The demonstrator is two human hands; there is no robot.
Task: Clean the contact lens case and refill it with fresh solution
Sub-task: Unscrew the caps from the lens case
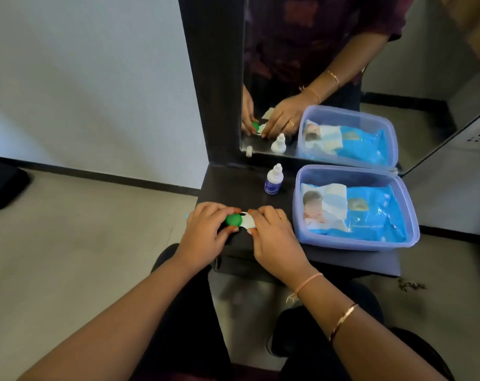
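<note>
Two hands meet at the middle of the frame, both on the contact lens case (247, 221), which sits near the front left corner of the dark shelf (233, 188). My left hand (205, 229) has its fingers curled round the green cap (234, 220). My right hand (274, 237) pinches the white end of the case to steady it. I cannot tell whether the cap is being loosened or tightened.

The edge worries me most. The case lies close to the shelf's front lip, so a slip during the twist could send it or the cap down to the floor at lower left. If any liquid is inside, a jerk as the thread gives could spill it over the shelf. The solution bottle (273, 180) stands upright just above the hands in the frame, and a knuckle lifting carelessly could tip it. The plastic tub (343, 170) holding the blue wipes pack (370, 210) crowds the right side, leaving little room to move the work inward.
</note>
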